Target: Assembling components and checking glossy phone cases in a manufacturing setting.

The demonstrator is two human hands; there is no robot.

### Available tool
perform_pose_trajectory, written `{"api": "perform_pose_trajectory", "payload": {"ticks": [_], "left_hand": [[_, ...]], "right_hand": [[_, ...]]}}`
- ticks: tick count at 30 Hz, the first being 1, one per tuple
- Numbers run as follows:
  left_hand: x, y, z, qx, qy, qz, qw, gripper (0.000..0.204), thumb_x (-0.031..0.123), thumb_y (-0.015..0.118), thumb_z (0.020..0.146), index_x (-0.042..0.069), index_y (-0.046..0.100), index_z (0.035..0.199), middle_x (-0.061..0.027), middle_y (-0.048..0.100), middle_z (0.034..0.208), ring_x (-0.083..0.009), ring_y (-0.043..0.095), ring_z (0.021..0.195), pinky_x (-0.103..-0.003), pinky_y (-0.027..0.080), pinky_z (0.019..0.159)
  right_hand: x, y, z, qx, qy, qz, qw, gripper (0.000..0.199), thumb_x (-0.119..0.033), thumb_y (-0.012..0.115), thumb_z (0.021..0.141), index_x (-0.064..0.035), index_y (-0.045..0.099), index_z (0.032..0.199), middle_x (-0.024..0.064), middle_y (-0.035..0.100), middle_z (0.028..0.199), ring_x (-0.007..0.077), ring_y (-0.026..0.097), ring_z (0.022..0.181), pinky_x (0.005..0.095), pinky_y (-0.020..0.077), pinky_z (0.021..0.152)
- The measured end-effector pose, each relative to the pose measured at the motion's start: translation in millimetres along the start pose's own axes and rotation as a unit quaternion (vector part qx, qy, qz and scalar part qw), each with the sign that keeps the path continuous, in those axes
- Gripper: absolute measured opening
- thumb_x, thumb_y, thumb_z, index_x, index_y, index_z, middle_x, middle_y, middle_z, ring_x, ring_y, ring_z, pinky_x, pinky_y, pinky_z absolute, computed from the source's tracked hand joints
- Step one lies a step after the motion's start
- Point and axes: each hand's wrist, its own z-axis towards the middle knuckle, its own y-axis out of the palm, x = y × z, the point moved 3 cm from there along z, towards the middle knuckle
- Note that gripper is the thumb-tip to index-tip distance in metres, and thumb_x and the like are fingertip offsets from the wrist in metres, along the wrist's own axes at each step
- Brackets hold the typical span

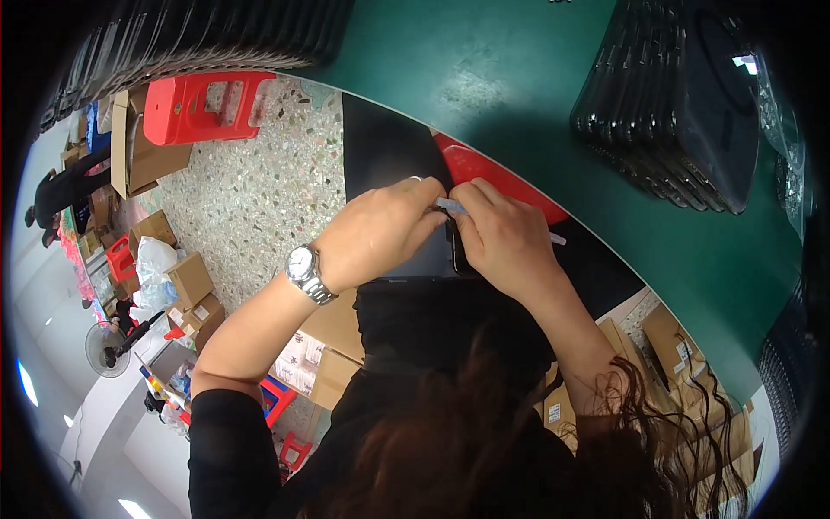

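Note:
My left hand [380, 227], with a metal watch [303, 264] on the wrist, is closed, fingertips pinched together. My right hand [510, 233] is closed right beside it. Between the fingertips shows a small pale, translucent strip [450, 205], which both hands grip. A whitish end piece [558, 239] sticks out past my right hand; whether it belongs to the strip I cannot tell. Below the hands, over my lap, is a dark glossy flat panel [430, 258], its edge running between the hands. The fingers hide much of it.
The green table [458, 78] curves ahead, a red plastic piece [493, 173] under its edge. A stack of glossy black panels [666, 112] stands at right, another dark stack [216, 35] at upper left. Red stool [203, 108], cartons [194, 281] and a fan [107, 349] are at left.

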Motion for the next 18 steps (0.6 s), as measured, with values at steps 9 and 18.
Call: {"api": "perform_pose_trajectory", "payload": {"ticks": [9, 18], "left_hand": [[-6.1, 12.2, -4.8, 0.025, 0.047, 0.140, 0.989, 0.012, 0.016, 0.061, 0.099, 0.004, 0.060, 0.104, -0.0156, 0.065, 0.087, -0.0380, 0.066, 0.077, -0.046, 0.053, 0.064], [-11.0, 14.8, -6.8, 0.001, 0.037, 0.134, 0.990, 0.012, 0.013, 0.058, 0.101, 0.002, 0.056, 0.105, -0.0166, 0.062, 0.087, -0.0393, 0.066, 0.076, -0.047, 0.053, 0.063]], "right_hand": [[9.3, -6.0, -7.6, -0.024, -0.016, 0.031, 0.999, 0.027, -0.017, 0.063, 0.098, -0.0046, 0.065, 0.122, 0.0089, 0.063, 0.100, 0.0310, 0.067, 0.084, 0.0452, 0.0521, 0.067], [6.2, -3.4, -7.1, -0.050, -0.084, -0.074, 0.992, 0.035, -0.020, 0.067, 0.096, -0.0018, 0.067, 0.126, 0.0063, 0.063, 0.094, 0.0243, 0.062, 0.084, 0.0391, 0.0528, 0.065]]}}
